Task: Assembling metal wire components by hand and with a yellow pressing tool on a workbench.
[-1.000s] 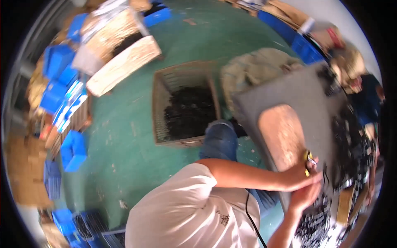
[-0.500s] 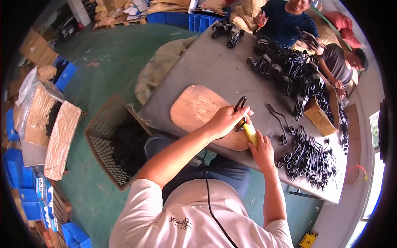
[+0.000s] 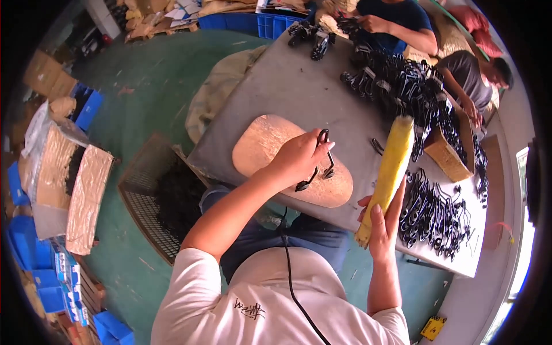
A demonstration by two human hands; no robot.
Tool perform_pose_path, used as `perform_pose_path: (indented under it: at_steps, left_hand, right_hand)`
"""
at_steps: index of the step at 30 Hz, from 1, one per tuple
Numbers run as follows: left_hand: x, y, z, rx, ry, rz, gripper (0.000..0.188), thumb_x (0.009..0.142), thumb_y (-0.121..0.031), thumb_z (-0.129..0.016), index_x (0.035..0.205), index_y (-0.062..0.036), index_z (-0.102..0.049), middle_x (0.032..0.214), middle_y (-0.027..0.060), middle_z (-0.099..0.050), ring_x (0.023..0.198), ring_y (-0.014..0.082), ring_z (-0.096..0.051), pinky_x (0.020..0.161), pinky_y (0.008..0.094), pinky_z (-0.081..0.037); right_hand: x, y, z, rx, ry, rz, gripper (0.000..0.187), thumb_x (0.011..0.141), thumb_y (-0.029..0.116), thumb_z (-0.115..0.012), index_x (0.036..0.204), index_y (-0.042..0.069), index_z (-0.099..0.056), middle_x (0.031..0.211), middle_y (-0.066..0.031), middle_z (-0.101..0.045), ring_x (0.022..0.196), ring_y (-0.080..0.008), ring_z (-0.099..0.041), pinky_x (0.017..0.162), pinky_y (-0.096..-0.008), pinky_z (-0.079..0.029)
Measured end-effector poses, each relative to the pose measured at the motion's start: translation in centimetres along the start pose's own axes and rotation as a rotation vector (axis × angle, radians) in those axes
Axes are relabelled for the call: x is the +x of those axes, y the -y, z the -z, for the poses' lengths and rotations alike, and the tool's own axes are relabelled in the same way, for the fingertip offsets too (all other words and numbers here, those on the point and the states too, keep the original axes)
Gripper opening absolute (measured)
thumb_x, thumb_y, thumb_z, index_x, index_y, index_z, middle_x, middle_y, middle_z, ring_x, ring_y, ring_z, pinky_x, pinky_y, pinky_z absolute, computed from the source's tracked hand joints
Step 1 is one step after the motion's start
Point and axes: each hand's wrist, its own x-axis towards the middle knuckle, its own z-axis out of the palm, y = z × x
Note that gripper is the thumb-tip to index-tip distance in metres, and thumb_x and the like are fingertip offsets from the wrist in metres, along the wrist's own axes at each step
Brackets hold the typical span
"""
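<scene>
My left hand (image 3: 299, 156) is closed on a black bent-wire part (image 3: 324, 138) with ringed ends, held over a rounded tan board (image 3: 261, 141) at the table's near edge. To the right, my right hand (image 3: 380, 227) grips the lower part of a long yellow bar (image 3: 397, 152), raised and tilted with its far end up. That bar is apart from the wire part and covers some of the table behind it. Just left of it, the end of another black wire part (image 3: 377, 146) shows on the table.
Many black wire parts (image 3: 434, 221) lie at the right, and a dark heap (image 3: 397, 86) sits farther back beside a cardboard box (image 3: 448, 155). Two people (image 3: 397, 26) work at the far side. A plastic basket (image 3: 135, 195) with black pieces stands left of the grey table (image 3: 230, 121).
The yellow bar has lifted and swung right, away from the board, in my right hand. My left hand has shifted slightly left with the wire part. Across the table, a person's arms have moved.
</scene>
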Motion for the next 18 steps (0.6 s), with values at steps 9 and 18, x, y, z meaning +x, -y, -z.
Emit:
perform_pose_path:
  at_steps: [9,18]
  left_hand:
    - [-0.5,0.3,-1.6,0.142,-0.085,-0.138,0.028,0.101,-0.029,-0.055,0.100,-0.0006,-0.056,0.085,0.0199,-0.066,0.077,0.0385,-0.066,0.068,0.0462,-0.053]
    - [-3.1,-3.2,-3.1,-0.230,-0.138,-0.076,0.018,0.095,-0.016,-0.067,0.100,-0.0015,-0.058,0.083,0.0064,-0.061,0.075,0.0152,-0.063,0.068,0.0297,-0.052]
  right_hand:
    - [2.6,-9.6,-0.6,-0.426,0.221,-0.307,0.076,0.099,0.015,-0.052,0.160,0.015,-0.008,0.121,-0.0205,-0.060,0.098,-0.0272,-0.063,0.088,-0.0362,-0.050]
    - [-0.1,0.0,0.8,-0.100,-0.176,0.043,0.074,0.099,0.009,-0.049,0.160,0.012,-0.007,0.127,-0.0122,-0.052,0.086,-0.0141,-0.056,0.074,-0.0294,-0.050]
